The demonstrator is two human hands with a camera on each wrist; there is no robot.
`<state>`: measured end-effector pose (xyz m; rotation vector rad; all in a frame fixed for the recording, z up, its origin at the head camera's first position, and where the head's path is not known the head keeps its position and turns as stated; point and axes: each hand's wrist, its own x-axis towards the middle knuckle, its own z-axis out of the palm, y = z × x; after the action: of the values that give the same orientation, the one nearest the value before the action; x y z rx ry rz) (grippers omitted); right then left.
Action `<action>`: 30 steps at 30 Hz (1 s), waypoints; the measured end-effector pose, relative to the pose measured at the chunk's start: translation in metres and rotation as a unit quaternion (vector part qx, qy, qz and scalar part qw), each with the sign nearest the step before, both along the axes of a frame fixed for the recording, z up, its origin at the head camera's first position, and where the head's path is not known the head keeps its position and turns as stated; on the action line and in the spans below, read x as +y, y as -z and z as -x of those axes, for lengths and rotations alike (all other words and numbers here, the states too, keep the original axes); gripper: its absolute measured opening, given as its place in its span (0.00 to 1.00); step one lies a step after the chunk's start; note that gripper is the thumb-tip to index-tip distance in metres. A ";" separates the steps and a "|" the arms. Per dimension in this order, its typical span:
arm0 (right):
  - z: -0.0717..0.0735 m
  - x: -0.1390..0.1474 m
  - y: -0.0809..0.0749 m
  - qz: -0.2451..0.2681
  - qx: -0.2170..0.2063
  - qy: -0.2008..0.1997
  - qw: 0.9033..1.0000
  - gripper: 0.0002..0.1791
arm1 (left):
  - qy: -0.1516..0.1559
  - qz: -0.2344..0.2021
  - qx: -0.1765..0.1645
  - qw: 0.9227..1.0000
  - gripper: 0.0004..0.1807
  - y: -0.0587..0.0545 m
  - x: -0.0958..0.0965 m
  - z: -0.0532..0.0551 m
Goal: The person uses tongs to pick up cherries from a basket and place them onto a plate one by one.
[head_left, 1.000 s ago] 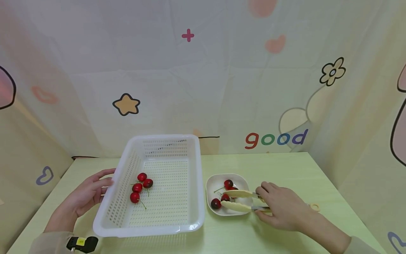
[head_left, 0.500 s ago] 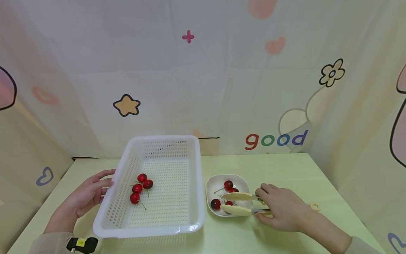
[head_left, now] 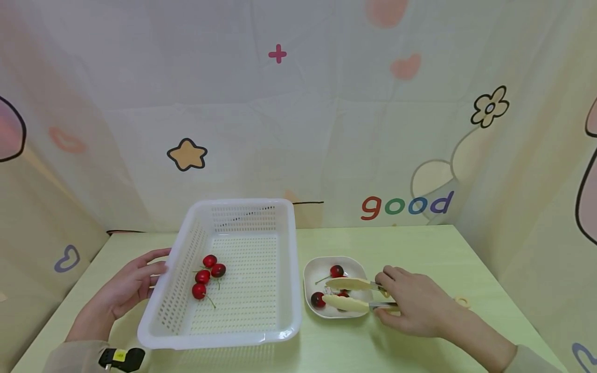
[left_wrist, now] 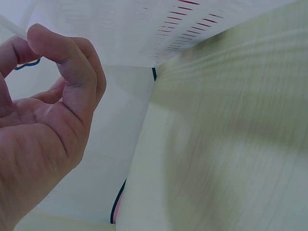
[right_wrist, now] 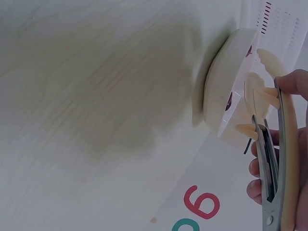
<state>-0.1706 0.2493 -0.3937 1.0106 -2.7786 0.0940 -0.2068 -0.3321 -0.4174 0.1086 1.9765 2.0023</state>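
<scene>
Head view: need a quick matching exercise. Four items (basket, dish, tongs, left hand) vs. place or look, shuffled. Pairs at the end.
Column one
1. basket
2. dish
3. tongs
4. left hand

Column two
A. held in the right hand
B. to the right of the basket, with cherries in it
C. at the left side of the basket
D. white, with rows of small holes

Pairs
1-D, 2-B, 3-A, 4-C
</scene>
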 end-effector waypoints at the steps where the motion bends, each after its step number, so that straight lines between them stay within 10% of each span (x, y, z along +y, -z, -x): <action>1: 0.000 0.000 -0.001 0.001 0.003 0.001 1.000 0.21 | 0.000 0.000 0.000 1.000 0.20 0.000 0.000 0.000; 30: 0.024 -0.030 -0.030 0.034 0.079 0.003 0.996 0.26 | 0.013 -0.007 0.005 1.000 0.18 0.001 -0.002 0.002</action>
<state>-0.1947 0.2196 -0.3636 0.9492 -2.6166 0.1020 -0.2088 -0.3340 -0.4183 0.1467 1.9572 2.0025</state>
